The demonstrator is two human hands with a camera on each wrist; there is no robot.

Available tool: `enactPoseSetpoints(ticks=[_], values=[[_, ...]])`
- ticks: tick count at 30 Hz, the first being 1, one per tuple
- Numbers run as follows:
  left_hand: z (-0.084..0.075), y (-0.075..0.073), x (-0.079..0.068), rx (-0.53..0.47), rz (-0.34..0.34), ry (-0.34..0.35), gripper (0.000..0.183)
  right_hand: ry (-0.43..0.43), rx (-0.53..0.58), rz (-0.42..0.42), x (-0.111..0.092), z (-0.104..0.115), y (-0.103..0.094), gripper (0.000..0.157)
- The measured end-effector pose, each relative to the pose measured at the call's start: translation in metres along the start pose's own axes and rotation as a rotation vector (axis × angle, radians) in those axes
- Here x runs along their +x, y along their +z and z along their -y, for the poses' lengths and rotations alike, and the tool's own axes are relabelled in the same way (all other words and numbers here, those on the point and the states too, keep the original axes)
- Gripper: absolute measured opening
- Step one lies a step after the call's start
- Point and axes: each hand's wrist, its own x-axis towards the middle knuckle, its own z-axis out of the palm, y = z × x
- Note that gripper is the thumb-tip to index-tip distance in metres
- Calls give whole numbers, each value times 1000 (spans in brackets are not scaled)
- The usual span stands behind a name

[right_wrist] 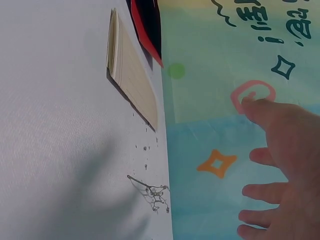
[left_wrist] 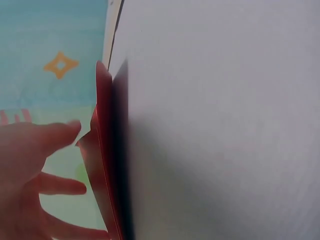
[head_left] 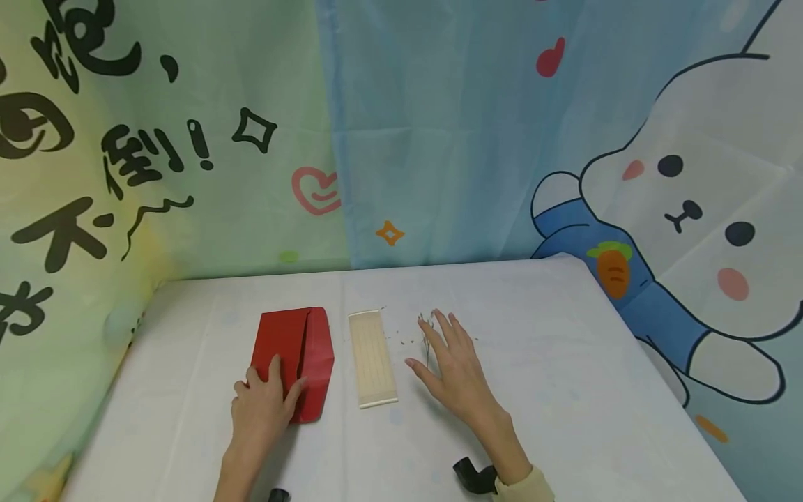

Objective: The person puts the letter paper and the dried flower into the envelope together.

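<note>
A red paper envelope, its flap folded out on the right, lies at the left of the white table. Over its lower part my left hand is spread, fingers fairly straight; whether every fingertip touches the paper I cannot tell. Beside the envelope sits a flat cream-coloured folded piece with pale strips at both ends. My right hand hovers with loosely extended fingers above a thin dry branching twig, holding nothing. In the head view that hand partly hides the twig.
Small dark crumbs are scattered between the cream piece and the twig. A black curved piece is at the right wrist, and another dark end shows by the left forearm. Behind the white table hangs a printed cloth.
</note>
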Motion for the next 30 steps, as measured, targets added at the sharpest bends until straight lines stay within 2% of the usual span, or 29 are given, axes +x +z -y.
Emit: enactPoseSetpoints(ticks=[5, 13, 20, 30], values=[[-2, 4, -2, 9, -36, -2, 65, 18, -2, -11, -1, 0, -2, 61], [-5, 8, -3, 23, -46, -22, 60, 1, -3, -22, -4, 0, -2, 57], [-5, 5, -2, 27, -43, -14, 60, 1, 23, -2, -5, 3, 1, 50], [-3, 1, -2, 3, -4, -23, 59, -49, 38, -9, -3, 10, 9, 44]])
